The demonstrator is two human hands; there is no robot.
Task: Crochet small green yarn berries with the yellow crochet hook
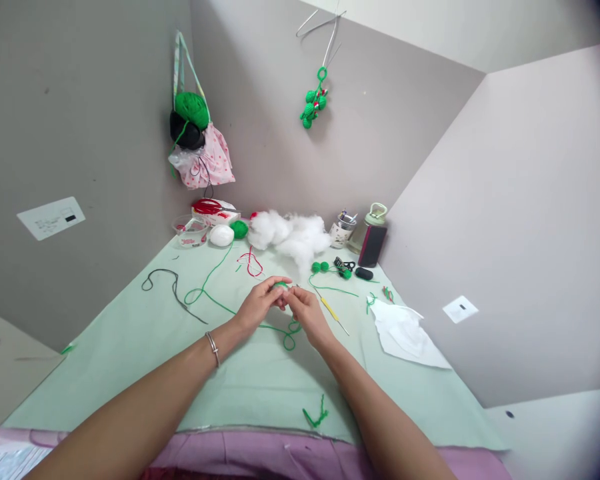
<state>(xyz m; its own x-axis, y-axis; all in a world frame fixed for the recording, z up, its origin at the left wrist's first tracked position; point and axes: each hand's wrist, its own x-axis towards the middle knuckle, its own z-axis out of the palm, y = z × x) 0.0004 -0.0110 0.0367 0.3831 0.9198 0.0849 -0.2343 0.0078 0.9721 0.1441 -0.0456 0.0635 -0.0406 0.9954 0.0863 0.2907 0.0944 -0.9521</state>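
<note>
My left hand is closed around a small green crochet piece, mostly hidden by the fingers. My right hand meets it from the right, thumb and fingers pinched together at the piece's edge. What sits in that pinch is too small to make out. Green yarn runs across the cloth below both hands, looping under the right one. Just right of the right hand lies a yellow-handled crochet hook. White stuffing is heaped behind the hands.
Green and white yarn balls stand near a clear tub at the back left. Small green crochet balls, a pen cup and a bottle are behind right. White sheets lie right; dark cord left.
</note>
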